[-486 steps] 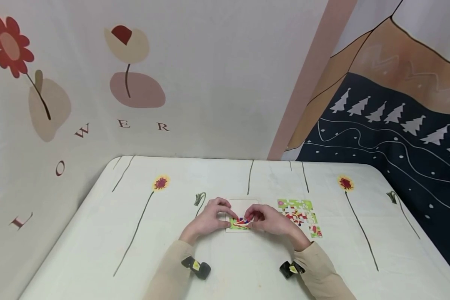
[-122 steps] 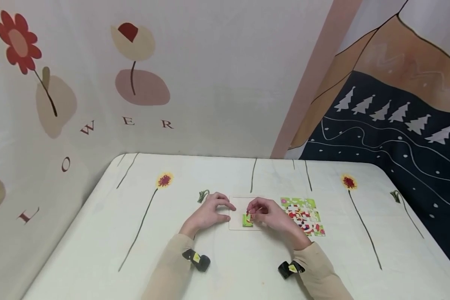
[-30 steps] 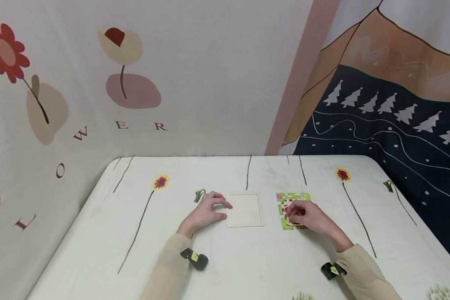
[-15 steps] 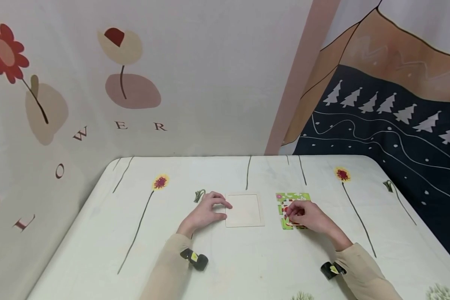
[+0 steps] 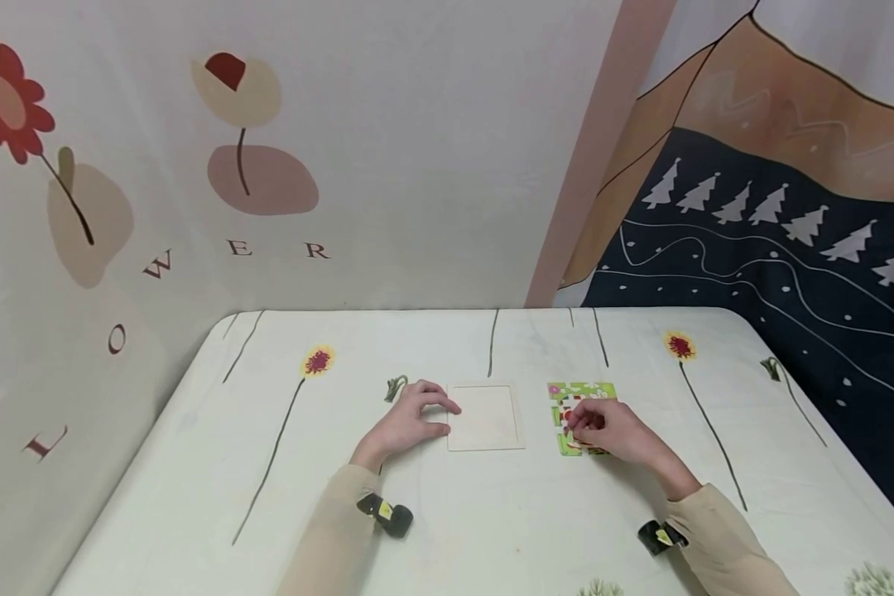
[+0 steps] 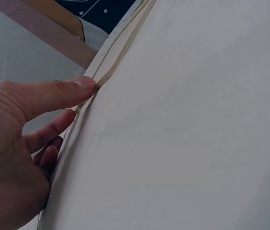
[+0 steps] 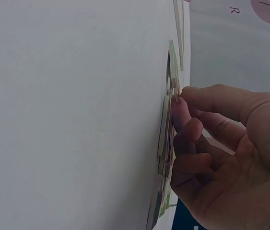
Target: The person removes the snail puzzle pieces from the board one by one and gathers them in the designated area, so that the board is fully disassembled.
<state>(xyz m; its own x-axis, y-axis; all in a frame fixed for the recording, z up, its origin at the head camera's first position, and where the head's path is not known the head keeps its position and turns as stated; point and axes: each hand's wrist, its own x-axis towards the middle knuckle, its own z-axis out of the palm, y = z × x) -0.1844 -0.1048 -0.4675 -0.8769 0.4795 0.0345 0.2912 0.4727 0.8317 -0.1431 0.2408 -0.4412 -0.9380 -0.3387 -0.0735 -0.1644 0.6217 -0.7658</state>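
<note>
A shallow puzzle tray [image 5: 484, 418] lies mid-table with its recess bare. My left hand [image 5: 410, 422] rests at the tray's left edge, thumb and index finger spread apart. In the left wrist view the left thumb [image 6: 63, 96] touches the tray's corner. To the right lies a colourful jigsaw puzzle [image 5: 592, 389], green-edged with red and white inside, with gaps along its left side. My right hand [image 5: 614, 426] is over it, thumb and index finger pinching a small puzzle piece [image 7: 176, 97], mostly hidden by the fingers. The hand covers the puzzle's right and middle parts.
The white tablecloth [image 5: 447, 513] is printed with flowers and stems. A printed curtain [image 5: 417, 248] hangs behind the table, and a dark one [image 5: 715, 257] stands on the right. Each wrist wears a black camera [image 5: 391, 517].
Puzzle pieces that lay in the tray earlier are gone from it, and the puzzle at the right has filled out. My right hand has moved right, from tray to puzzle; lately both hands stay almost still.
</note>
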